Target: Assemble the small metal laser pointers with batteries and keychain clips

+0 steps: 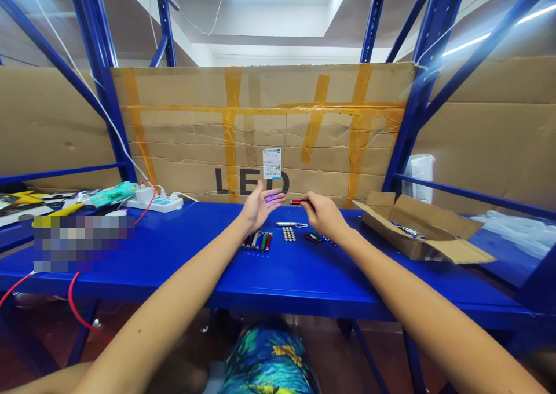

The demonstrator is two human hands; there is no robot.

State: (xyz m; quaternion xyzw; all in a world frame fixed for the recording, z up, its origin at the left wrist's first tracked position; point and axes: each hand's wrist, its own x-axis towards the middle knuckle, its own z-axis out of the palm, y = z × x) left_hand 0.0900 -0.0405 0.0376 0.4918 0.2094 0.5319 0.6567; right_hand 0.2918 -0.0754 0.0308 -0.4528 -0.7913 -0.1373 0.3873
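My right hand (320,210) is closed around a small red penlight (297,202), which points left. My left hand (261,205) is open, its palm turned toward the penlight, and a violet glow falls across its fingers. The two hands are apart, raised over the blue table. Below my left hand lies a row of colored tubes (259,241), in red, green, blue and dark tones. Beside them stand several button cells (289,234) in a grid. A silver penlight with a clip (291,225) lies behind the cells. Small dark and colored parts (313,237) rest below my right hand.
On the right sits an open cardboard box (408,226) with metallic items inside. A white power strip (155,203) with plugs and cables stands at the left, near a cluttered pile (65,203). Taped cardboard (191,139) walls off the back of the blue table (182,249).
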